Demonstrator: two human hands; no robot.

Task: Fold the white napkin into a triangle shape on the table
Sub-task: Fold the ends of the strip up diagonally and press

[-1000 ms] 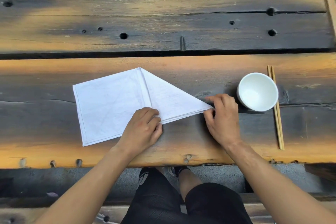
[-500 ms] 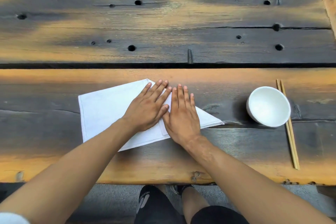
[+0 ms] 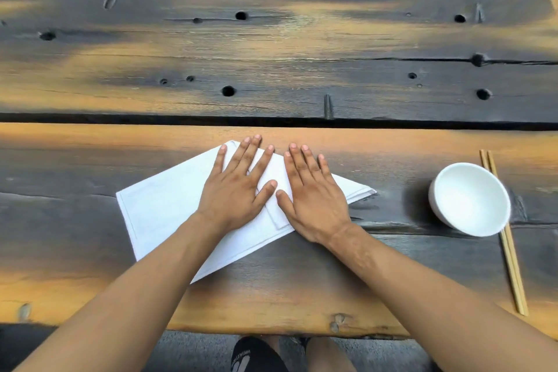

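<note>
The white napkin lies flat on the near plank of the wooden table, with its right side folded over into a point at the right. My left hand rests palm down on the middle of the napkin, fingers spread. Beside it, my right hand presses flat on the folded right flap, fingers spread too. The two thumbs almost touch. Both palms hide the fold line and the napkin's centre.
A white bowl stands to the right of the napkin, apart from it. A pair of wooden chopsticks lies along the bowl's right side. A dark gap between planks runs beyond the napkin. The table's near edge is close below my forearms.
Both hands went from pinching the napkin's near edge and right tip to lying flat on its middle. Since half a second ago they have spread slightly apart.
</note>
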